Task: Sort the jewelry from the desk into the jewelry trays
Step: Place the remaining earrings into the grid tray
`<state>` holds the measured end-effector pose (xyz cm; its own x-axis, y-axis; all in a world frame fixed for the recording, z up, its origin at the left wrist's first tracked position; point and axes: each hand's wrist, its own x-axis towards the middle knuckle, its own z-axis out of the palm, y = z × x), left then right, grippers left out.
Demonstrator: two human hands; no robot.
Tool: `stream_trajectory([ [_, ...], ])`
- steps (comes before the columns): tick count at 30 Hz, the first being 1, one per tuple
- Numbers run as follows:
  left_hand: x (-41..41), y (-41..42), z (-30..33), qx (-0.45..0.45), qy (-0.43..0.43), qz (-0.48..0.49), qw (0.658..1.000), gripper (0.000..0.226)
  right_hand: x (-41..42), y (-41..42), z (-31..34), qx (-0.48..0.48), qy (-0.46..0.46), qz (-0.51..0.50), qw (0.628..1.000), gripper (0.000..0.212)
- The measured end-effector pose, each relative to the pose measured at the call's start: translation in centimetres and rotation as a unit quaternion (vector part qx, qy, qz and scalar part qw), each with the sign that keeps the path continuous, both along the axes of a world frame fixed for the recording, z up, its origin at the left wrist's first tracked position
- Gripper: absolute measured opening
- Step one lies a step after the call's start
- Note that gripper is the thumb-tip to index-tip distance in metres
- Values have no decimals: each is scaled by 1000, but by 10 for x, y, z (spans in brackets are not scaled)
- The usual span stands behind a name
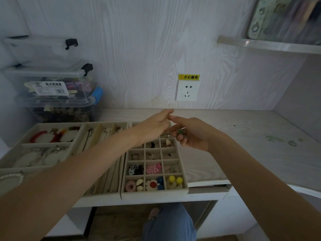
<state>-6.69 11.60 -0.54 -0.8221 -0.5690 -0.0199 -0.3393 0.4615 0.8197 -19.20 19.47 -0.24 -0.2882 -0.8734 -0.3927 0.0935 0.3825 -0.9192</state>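
Three beige jewelry trays lie side by side on the desk: a bracelet tray (22, 145) at left, a long-slot necklace tray (99, 129) in the middle, and a grid tray (185, 178) with earrings and charms at right. Over the far end of the grid tray my left hand (154, 126) and my right hand (192, 134) meet at the fingertips. My right hand's curled fingers hold a small greenish piece (180, 132). Whether my left hand pinches anything I cannot tell. A few loose pieces, a green chain (274, 138) and a ring (292, 143), lie on the desk at right.
Stacked clear storage boxes (52, 87) stand at the back left. A wall socket (187, 91) is behind the hands. A shelf (271, 45) juts out at upper right. The desk's front edge (208, 184) runs just beyond the grid tray. My knee shows below.
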Motion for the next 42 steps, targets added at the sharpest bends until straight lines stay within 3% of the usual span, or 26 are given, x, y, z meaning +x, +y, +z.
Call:
stream_trajectory([
  [2, -2, 2, -1, -49, -42, -36, 997, 56, 1, 1, 1, -5, -4, 9, 1000, 29],
  [7, -6, -1, -3, -59, -79, -80, 992, 69, 0, 6, -2, -69, 4, 32, 997, 13],
  [10, -8, 1, -2, -85, -86, -80, 989, 75, 3, 9, -2, -85, 139, 24, 986, 9],
  [13, -12, 3, 1, -130, -61, -44, 989, 81, 2, 6, -1, -83, 305, 8, 949, 25],
  [16, -11, 4, 4, -161, -47, -26, 985, 89, 2, 5, 3, -81, 357, 12, 931, 29],
  [22, -8, 7, -2, -206, -46, -18, 977, 99, 2, 13, 9, -4, 244, 62, 968, 28],
  [29, -7, 8, -1, -228, -18, -22, 973, 95, -1, 13, 5, 18, 121, 43, 992, 11],
  [31, -5, 7, 0, -208, 14, -14, 978, 83, -3, 12, 3, 0, 73, 18, 997, 3],
  [35, -1, 6, 0, -169, 59, 15, 984, 52, -4, 13, 0, -42, 13, -11, 999, 10],
  [42, 3, -1, 1, -154, 66, 42, 985, 21, -5, 14, 0, -54, 25, -48, 997, 10],
])
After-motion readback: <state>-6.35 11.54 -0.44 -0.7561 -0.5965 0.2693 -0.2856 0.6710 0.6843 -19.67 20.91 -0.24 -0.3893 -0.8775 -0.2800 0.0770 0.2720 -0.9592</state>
